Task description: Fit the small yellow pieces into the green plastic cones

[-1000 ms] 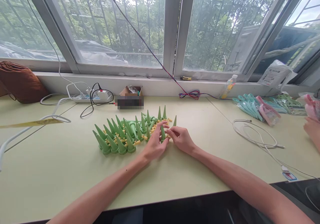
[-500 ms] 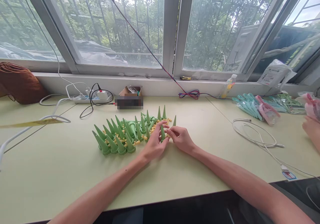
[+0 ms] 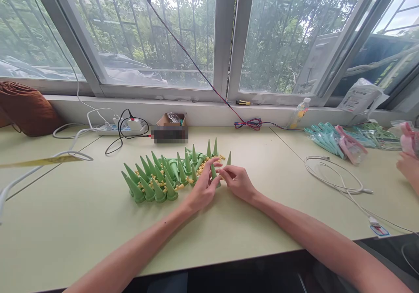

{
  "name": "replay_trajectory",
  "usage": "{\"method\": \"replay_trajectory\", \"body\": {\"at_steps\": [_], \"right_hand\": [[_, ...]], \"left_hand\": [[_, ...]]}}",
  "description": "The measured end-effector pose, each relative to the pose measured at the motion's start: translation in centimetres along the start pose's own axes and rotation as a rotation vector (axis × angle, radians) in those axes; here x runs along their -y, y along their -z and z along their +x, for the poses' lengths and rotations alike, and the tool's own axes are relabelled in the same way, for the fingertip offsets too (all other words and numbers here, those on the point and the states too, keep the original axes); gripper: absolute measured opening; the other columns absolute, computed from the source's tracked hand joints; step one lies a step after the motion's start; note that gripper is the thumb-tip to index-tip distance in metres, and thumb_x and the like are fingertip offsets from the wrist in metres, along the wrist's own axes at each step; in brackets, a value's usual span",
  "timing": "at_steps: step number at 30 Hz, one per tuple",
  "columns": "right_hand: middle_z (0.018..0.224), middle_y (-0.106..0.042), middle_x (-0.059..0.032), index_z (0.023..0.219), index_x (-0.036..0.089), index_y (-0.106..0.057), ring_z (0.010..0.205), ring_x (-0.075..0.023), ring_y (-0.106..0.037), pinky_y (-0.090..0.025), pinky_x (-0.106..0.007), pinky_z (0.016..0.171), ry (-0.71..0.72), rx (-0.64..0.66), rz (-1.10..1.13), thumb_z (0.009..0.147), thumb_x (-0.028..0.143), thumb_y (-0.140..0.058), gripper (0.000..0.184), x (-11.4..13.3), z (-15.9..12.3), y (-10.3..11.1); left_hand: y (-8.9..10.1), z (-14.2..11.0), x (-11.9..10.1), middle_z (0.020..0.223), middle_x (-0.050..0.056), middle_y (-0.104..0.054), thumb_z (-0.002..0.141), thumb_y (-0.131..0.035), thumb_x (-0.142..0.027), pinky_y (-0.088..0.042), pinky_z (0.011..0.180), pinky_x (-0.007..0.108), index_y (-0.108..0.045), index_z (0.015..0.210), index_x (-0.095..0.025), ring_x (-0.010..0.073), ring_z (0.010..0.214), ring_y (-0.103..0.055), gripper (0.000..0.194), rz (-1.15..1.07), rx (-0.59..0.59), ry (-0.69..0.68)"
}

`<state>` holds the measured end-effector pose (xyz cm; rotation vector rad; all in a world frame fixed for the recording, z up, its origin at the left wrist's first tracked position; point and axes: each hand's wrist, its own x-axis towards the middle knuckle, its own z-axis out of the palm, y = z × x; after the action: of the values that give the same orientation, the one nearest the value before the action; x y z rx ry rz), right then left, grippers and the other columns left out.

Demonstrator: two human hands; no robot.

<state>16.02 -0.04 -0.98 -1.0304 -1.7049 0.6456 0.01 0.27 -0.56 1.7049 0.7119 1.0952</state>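
My left hand (image 3: 204, 188) is closed around an upright green cone (image 3: 213, 171), its thumb and fingers on either side of the lower part. My right hand (image 3: 238, 182) is pinched at that cone's right side; what its fingertips hold is hidden. Just behind my right hand another green cone (image 3: 228, 158) stands upright. To the left, several green cones (image 3: 159, 193) stand in rows, with small yellow pieces (image 3: 179, 187) at their bases. More cones lie on their sides (image 3: 173, 166) amid the group, and a heap of yellow pieces (image 3: 202, 167) sits partly behind my left hand.
At the back are a small cardboard box (image 3: 172, 119), a power strip (image 3: 122, 128) with cables, and a bottle (image 3: 298, 113). On the right lie bagged teal and pink items (image 3: 327, 138), a white cable (image 3: 330, 177) and another person's hand (image 3: 407, 166).
My left thumb has shifted up along the cone, and more of the cone's base is covered. My right hand stays pinched at nearly the same spot.
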Motion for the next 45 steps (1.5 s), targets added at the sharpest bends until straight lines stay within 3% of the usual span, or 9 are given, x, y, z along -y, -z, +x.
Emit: {"method": "replay_trajectory", "body": {"at_steps": [10, 23, 29, 38, 45], "right_hand": [[0.062, -0.062, -0.0022, 0.072, 0.016, -0.064, 0.056, -0.0148, -0.057, -0.049, -0.027, 0.056, -0.035, -0.018, 0.002, 0.093, 0.051, -0.051, 0.043, 0.51, 0.09, 0.13], [0.075, -0.069, -0.0054, 0.078, 0.017, -0.065, 0.062, -0.0167, -0.063, -0.056, -0.030, 0.063, -0.042, -0.025, 0.076, 0.092, 0.050, -0.054, 0.038, 0.59, 0.11, 0.07], [0.069, -0.067, -0.0043, 0.079, 0.016, -0.067, 0.062, -0.0170, -0.063, -0.053, -0.028, 0.061, -0.029, -0.020, 0.027, 0.093, 0.048, -0.055, 0.037, 0.23, 0.12, 0.16], [0.066, -0.067, -0.0045, 0.077, 0.016, -0.066, 0.065, -0.0195, -0.069, -0.048, -0.025, 0.053, -0.020, -0.043, 0.079, 0.090, 0.047, -0.059, 0.034, 0.71, 0.06, 0.11], [0.061, -0.064, -0.0018, 0.074, 0.016, -0.065, 0.049, -0.0118, -0.053, -0.043, -0.024, 0.050, -0.009, -0.055, 0.083, 0.089, 0.043, -0.062, 0.031, 0.72, -0.05, -0.03]], "left_hand": [[0.07, 0.19, -0.10, 0.128, 0.009, -0.051, 0.095, -0.052, -0.027, -0.053, 0.086, 0.033, -0.039, 0.135, -0.028, 0.0153, 0.095, -0.060, 0.042, -0.081, -0.015, 0.004], [0.03, 0.45, -0.11, 0.120, 0.007, -0.054, 0.093, -0.053, -0.023, -0.054, 0.091, 0.035, -0.043, 0.130, -0.027, 0.0144, 0.095, -0.062, 0.038, -0.156, -0.067, 0.001], [-0.06, 0.43, -0.02, 0.121, 0.008, -0.054, 0.093, -0.054, -0.024, -0.053, 0.094, 0.036, -0.043, 0.129, -0.026, 0.0175, 0.104, -0.061, 0.038, -0.174, -0.074, -0.010], [-0.05, 0.33, -0.61, 0.116, 0.008, -0.060, 0.096, -0.049, -0.027, -0.055, 0.091, 0.034, -0.048, 0.125, -0.024, 0.0166, 0.099, -0.062, 0.029, -0.064, -0.161, 0.008], [-0.02, 0.35, -0.59, 0.107, 0.006, -0.062, 0.093, -0.054, -0.031, -0.056, 0.081, 0.030, -0.051, 0.119, -0.022, 0.0157, 0.090, -0.064, 0.028, -0.019, -0.219, 0.000]]}}
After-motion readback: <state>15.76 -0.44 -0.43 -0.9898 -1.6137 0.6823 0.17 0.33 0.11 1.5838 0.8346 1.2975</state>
